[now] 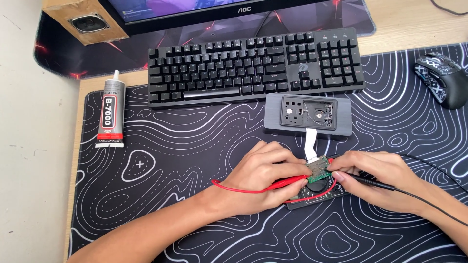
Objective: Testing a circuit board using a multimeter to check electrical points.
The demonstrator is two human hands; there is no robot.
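Observation:
My left hand [263,175] grips a red probe [285,183] whose red lead runs off to the left. The probe's tip rests on a small green circuit board [317,167]. My right hand [378,178] holds a black probe [373,181] with its tip at the same board. A white ribbon cable [310,143] links the board to a grey rectangular device [308,114] lying open-side up. A black multimeter [314,192] sits under both hands, mostly hidden.
A black keyboard [253,65] lies behind the grey device. A tube of glue [111,112] rests at the left on the patterned black desk mat [170,160]. A patterned mouse [442,78] sits at the right. A monitor base and a wooden speaker [85,19] stand at the back.

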